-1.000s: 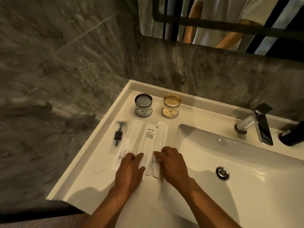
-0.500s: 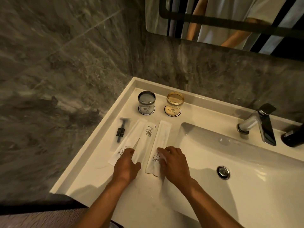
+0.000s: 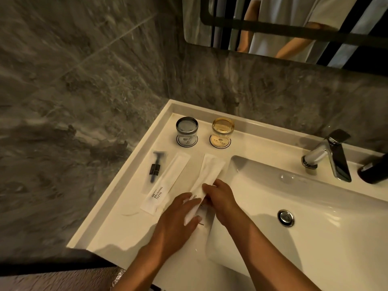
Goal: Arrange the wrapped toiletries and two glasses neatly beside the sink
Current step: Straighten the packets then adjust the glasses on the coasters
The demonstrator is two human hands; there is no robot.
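Hands [image 3: 178, 219] [image 3: 222, 198] pinch white packet [image 3: 210, 173] (long axis toward glasses [image 3: 221, 131]).

Both forearms reach in from below, converging. Left hand [image 3: 178, 215] lies palm-down, fingers curled around a white packet [image 3: 206, 179]; right hand [image 3: 222, 198] pinches the same packet, knuckles up, fingertips tucked.

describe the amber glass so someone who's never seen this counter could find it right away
Start at the white sink basin and look to the flat ledge at its back left corner, by the marble wall. Two upturned glasses stand there on round coasters. The amber glass is the one nearer the faucet, golden where the grey glass beside it is smoky.
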